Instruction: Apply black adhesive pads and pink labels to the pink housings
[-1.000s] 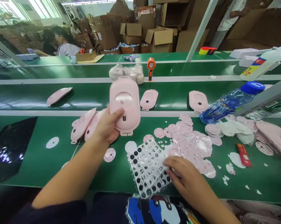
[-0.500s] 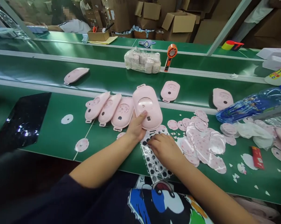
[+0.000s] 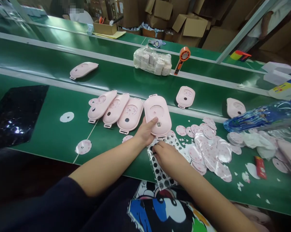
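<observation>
My left hand [image 3: 145, 131] grips a pale pink plastic oval case [image 3: 158, 116] resting on the green conveyor belt [image 3: 63, 138], with the thumb across its face. Three similar cases [image 3: 115, 109] lie side by side just left of it. My right hand [image 3: 166, 158] presses its fingertips onto a clear sticker sheet [image 3: 163, 174] printed with black dots, close to the held case. The fingers hide the sheet's upper part. Many round pink printed stickers [image 3: 209, 151] lie heaped to the right of that hand.
More pink cases [image 3: 185, 96] lie along the belt, with a blue-capped plastic bottle [image 3: 261, 116] at right. A black glittery sheet [image 3: 14, 116] lies at left. Behind stand a bag of rolls [image 3: 152, 61], an orange tape dispenser [image 3: 182, 59], and cardboard boxes [image 3: 190, 27].
My left hand has lowered the case onto the belt beside the other cases and turned it. My right hand has moved onto the sticker sheet, close to the case. The view has tilted slightly.
</observation>
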Demonstrator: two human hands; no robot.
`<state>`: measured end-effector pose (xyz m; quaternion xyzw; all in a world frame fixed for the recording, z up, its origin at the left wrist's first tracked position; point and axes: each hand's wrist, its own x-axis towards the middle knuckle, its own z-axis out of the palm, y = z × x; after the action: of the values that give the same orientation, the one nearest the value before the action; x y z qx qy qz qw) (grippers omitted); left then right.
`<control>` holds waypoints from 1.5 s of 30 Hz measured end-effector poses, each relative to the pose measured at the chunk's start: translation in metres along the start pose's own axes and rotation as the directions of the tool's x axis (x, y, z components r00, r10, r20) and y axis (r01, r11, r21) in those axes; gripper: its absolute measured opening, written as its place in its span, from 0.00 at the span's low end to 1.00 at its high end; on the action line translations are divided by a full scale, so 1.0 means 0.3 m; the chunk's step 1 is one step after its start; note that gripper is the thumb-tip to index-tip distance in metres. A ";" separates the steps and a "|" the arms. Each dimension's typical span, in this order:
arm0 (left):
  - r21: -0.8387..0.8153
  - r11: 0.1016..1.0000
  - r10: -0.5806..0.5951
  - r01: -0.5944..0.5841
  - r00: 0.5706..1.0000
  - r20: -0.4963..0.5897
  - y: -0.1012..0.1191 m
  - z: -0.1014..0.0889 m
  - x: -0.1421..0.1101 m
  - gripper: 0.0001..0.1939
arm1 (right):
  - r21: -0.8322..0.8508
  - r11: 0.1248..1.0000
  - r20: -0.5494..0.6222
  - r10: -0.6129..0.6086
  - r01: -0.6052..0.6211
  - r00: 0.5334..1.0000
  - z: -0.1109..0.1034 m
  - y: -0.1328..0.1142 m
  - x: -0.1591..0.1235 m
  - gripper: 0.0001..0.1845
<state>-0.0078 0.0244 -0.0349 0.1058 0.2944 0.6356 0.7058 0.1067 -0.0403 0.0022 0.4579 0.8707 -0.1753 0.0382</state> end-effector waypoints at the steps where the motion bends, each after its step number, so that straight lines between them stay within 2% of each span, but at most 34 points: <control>1: 0.003 1.000 0.000 0.000 1.000 -0.001 0.000 0.000 0.000 0.33 | 0.013 1.000 0.011 0.000 0.000 1.000 -0.002 0.004 0.004 0.10; 10: 0.000 1.000 0.011 -0.011 1.000 0.009 0.000 0.001 0.004 0.31 | 0.114 0.993 0.019 -0.007 0.005 1.000 -0.008 0.015 -0.008 0.07; 15: -0.040 0.998 0.040 -0.039 0.999 0.010 0.022 0.021 -0.033 0.29 | 0.149 0.988 -0.007 0.045 -0.043 0.999 0.003 0.010 -0.017 0.07; 17: -0.078 0.997 0.019 -0.017 1.000 0.020 0.023 0.024 -0.053 0.27 | 0.159 0.986 -0.014 0.056 -0.053 0.998 0.006 0.007 -0.014 0.08; 21: -0.121 0.992 -0.030 0.027 0.999 -0.028 -0.009 0.012 -0.064 0.29 | 0.179 0.982 -0.022 0.072 -0.067 0.997 0.004 0.002 -0.009 0.08; 24: -0.105 0.994 0.021 -0.027 0.998 -0.056 -0.038 0.001 -0.051 0.29 | 0.194 0.979 -0.031 0.075 -0.068 0.997 0.002 0.003 -0.008 0.07; 28: -0.080 0.994 0.069 -0.073 0.996 -0.052 -0.048 0.004 -0.042 0.28 | 0.209 0.977 -0.078 0.067 -0.050 0.995 0.015 0.012 -0.011 0.06; 32: -0.077 0.995 0.062 -0.067 0.995 -0.073 -0.043 0.011 -0.045 0.27 | 0.230 0.973 -0.172 0.025 0.015 0.985 0.046 0.025 -0.021 0.05; 37: -0.070 0.995 0.072 -0.074 0.997 -0.033 -0.043 0.010 -0.045 0.28 | 0.251 0.956 -0.292 -0.075 0.152 0.954 0.088 0.033 -0.058 0.06; 41: -0.047 0.999 0.023 -0.025 0.999 -0.046 -0.037 0.010 -0.049 0.30 | 0.266 0.935 -0.389 -0.118 0.233 0.914 0.072 0.025 -0.107 0.07; 43: -0.028 0.999 0.018 -0.018 1.000 -0.024 -0.032 0.008 -0.054 0.31 | 0.332 0.912 -0.493 -0.050 0.241 0.869 0.036 0.021 -0.125 0.07; 45: -0.010 0.998 0.058 -0.057 0.998 0.040 -0.027 0.006 -0.061 0.32 | 0.426 0.880 -0.594 0.095 0.212 0.798 -0.008 0.020 -0.131 0.06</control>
<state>-0.0003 0.0059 -0.0327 0.1240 0.2742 0.6547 0.6934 0.1344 -0.0670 0.0118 0.4567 0.7820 -0.2291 -0.3570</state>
